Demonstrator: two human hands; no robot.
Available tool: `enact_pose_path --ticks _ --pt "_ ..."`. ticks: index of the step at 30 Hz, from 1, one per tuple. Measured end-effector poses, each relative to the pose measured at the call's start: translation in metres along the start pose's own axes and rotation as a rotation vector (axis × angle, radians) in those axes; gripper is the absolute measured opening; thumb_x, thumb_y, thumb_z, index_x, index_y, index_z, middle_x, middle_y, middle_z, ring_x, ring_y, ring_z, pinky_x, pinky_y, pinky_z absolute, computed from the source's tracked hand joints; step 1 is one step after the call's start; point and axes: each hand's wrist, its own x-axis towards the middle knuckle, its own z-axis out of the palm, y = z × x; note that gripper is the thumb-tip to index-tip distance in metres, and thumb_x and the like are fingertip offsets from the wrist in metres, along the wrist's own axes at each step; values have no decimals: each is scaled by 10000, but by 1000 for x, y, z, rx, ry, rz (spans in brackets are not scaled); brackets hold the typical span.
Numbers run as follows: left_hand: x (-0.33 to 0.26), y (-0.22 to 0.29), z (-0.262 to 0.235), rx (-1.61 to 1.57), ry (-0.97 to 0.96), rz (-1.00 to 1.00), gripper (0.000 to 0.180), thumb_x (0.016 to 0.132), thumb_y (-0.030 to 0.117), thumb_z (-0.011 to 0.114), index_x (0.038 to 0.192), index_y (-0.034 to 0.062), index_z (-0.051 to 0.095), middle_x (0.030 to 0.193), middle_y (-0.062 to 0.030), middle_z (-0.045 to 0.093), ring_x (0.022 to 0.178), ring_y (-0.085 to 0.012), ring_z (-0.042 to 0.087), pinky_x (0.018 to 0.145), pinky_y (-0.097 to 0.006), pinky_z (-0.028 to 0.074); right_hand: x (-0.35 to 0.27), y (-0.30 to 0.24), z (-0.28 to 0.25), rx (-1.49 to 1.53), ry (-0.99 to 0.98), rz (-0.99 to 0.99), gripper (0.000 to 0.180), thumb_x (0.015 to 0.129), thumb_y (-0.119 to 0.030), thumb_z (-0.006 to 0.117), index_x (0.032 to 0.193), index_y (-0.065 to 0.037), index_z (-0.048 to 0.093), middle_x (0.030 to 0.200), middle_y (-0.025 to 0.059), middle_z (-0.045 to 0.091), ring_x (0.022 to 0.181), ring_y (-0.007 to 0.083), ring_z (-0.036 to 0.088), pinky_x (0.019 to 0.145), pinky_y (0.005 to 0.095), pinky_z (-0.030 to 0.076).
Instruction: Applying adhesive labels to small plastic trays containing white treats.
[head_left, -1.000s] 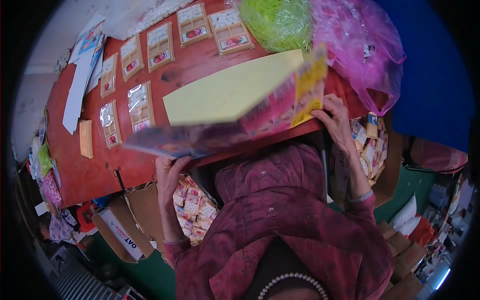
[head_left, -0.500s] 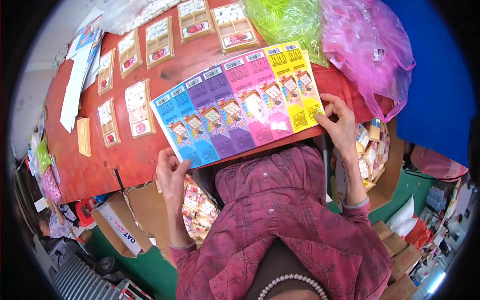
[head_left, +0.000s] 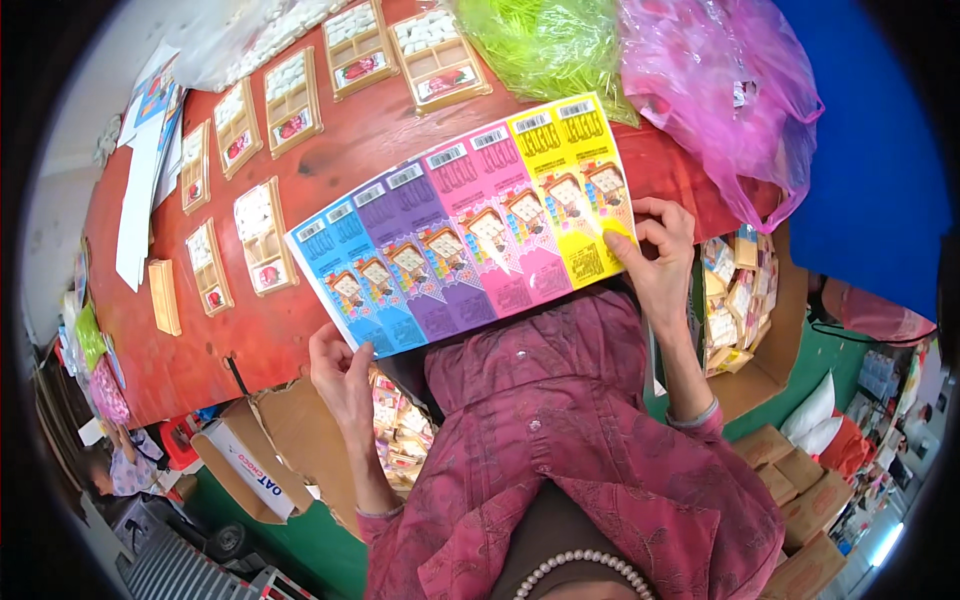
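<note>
Both hands are taken: left hand (head_left: pixel 343 375) and right hand (head_left: pixel 658 265) each pinch an end of a glossy rectangular printed sheet (head_left: pixel 432 255) striped blue, purple, pink and yellow. It sits at a slant over the near edge of a big red-topped table (head_left: pixel 350 150), lower side hanging above the maroon patterned dress (head_left: pixel 540 365).

Worries, biggest thing first: that table edge could crease the sheet if both hands press down. Next, the see-through pink plastic bag (head_left: pixel 715 110) past the right end; a sweep that way could snag the yellow corner. The sheet's only gripped near its ends, so the middle might buckle if the hands drift closer. And the little tan divided tray (head_left: pixel 264 243) with white pieces (head_left: pixel 255 212) is right by the blue end, so a swing left might bump it (can't tell if they touch).

Pose-wise, the forearms (head_left: pixel 682 365) come up either side of the body, right hand reaching farther forward. Right thumb lies on the yellow face, fingers bent round the edge, partly hidden. Left thumb's at the lower blue corner, fingers curled, tips out of sight.
</note>
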Motion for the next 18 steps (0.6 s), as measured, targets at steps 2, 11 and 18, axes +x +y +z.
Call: enact_pose_path --ticks 2,11,18 --pt "0 0 2 13 19 12 371 717 -61 624 1071 -43 510 595 38 441 555 -32 416 523 -186 355 -9 -6 2 -25 3 23 199 685 -132 733 661 -7 581 1087 87 560 1058 265 422 927 390 295" --pt "-17 44 14 616 186 367 581 723 77 711 1237 -20 457 1083 -173 488 998 -306 480 837 -415 403 -18 4 11 5 69 -21 189 699 -73 699 669 -5 525 1235 125 504 1203 312 372 989 402 268" --pt "-19 60 75 608 -364 929 709 710 152 721 1328 40 392 1434 -261 215 1331 -450 196 1037 -579 217 -15 3 -2 109 36 4 153 719 -62 690 681 -5 554 1226 121 514 1183 284 407 989 400 280"
